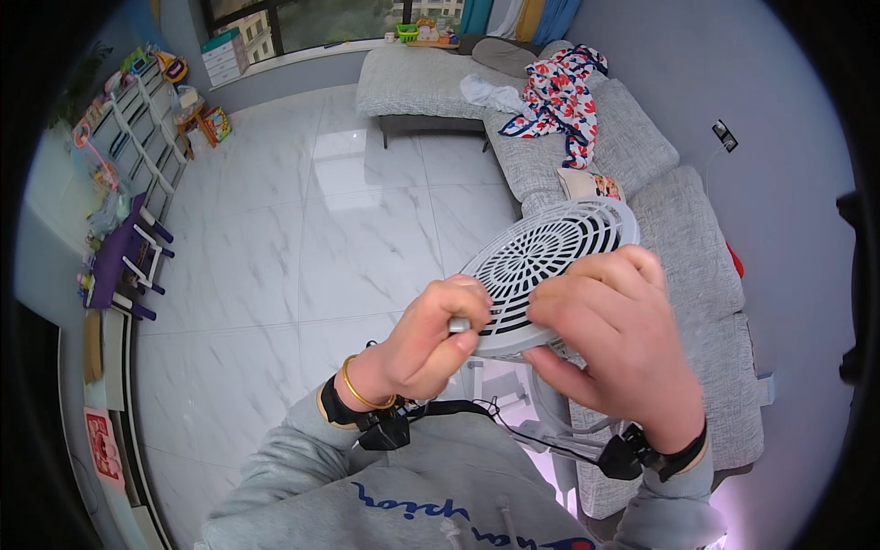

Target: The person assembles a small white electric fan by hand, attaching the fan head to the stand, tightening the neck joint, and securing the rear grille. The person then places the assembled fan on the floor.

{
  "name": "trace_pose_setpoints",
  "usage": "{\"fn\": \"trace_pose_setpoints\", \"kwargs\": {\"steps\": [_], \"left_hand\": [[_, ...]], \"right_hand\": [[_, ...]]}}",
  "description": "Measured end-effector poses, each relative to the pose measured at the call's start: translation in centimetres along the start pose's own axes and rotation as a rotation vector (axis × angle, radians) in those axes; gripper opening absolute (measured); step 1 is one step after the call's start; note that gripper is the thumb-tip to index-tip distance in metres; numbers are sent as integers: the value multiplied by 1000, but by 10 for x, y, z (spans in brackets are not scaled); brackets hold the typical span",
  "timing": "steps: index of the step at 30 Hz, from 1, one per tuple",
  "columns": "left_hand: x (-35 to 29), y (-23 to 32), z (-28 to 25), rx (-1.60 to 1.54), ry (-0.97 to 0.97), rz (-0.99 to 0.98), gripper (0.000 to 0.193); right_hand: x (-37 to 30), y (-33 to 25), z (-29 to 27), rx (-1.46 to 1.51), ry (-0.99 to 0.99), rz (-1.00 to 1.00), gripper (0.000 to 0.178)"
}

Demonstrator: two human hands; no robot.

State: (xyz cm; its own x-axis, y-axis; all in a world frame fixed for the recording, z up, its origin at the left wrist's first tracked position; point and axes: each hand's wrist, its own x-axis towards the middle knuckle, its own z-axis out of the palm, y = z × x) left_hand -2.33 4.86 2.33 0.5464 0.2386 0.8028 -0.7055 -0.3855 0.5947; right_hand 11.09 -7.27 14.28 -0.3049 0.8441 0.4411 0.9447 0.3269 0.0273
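Note:
A round white grille (527, 260) with concentric slots and dark gaps is held up tilted in front of me; it looks like a fan cover. My right hand (616, 335) grips its near right rim, fingers over the slotted face and thumb below. My left hand (431, 332) is closed at the near left rim, around a small rod (459, 324) of which only a pale grey end shows. The rest of that rod is hidden in the fist. Below the grille, white frame parts (513, 394) are partly covered by my hands.
A grey sectional sofa (683, 215) runs along the right and back, with a patterned cloth (564, 96) and a cushion (587, 186) on it. White marble-look tiles (367, 247) cover the floor. At left stand a purple table (117, 252) and a toy shelf (137, 128).

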Motion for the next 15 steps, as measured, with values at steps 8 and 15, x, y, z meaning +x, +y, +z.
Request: {"fn": "trace_pose_setpoints", "kwargs": {"steps": [8,15], "left_hand": [[30,10,13,110,-53,-53,85],[19,18,16,-116,16,-365,89]], "right_hand": [[7,3,28,34,187,-5,27],[4,12,40,-67,173,-78,17]]}}
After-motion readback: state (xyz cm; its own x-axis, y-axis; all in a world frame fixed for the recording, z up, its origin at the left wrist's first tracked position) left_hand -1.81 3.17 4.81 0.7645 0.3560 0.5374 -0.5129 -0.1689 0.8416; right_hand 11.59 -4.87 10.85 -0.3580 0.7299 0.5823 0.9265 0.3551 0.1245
